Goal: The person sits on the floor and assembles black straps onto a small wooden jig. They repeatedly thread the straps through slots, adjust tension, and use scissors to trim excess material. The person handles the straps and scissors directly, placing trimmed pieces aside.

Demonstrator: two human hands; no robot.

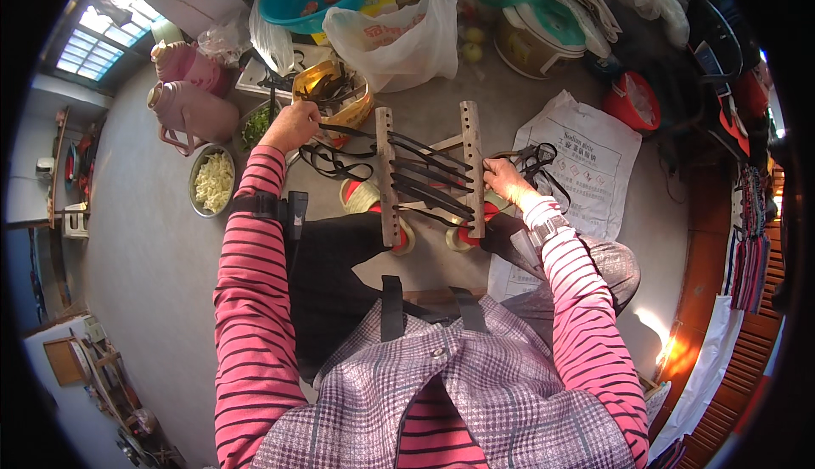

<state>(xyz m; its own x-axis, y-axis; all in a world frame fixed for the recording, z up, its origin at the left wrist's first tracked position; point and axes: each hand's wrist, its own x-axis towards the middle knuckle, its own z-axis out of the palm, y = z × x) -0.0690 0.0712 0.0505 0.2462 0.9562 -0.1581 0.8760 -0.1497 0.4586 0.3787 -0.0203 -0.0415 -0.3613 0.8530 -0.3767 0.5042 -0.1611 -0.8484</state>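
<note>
A wooden frame with two upright posts (472, 142) and holes along them stands between my feet. Flat black straps (431, 189) run back and forth across it, some at a slant. My left hand (295, 127) is closed on a black strap (338, 132) that stretches toward the left post, while a loose loop hangs below. At the right post, my right hand (507, 180) has its fingertips bent against the wood; what lies under them is partly hidden. More black strap lies in loops (542, 157) beside that hand.
A yellow basket (361, 115) with dark strips stands beyond my left hand. Nearby are a bowl of pale chopped food (193, 187), pink flasks (199, 112), a white plastic bag (395, 49) and a blue basin (276, 2). A white sack (586, 151) lies right of the frame.
</note>
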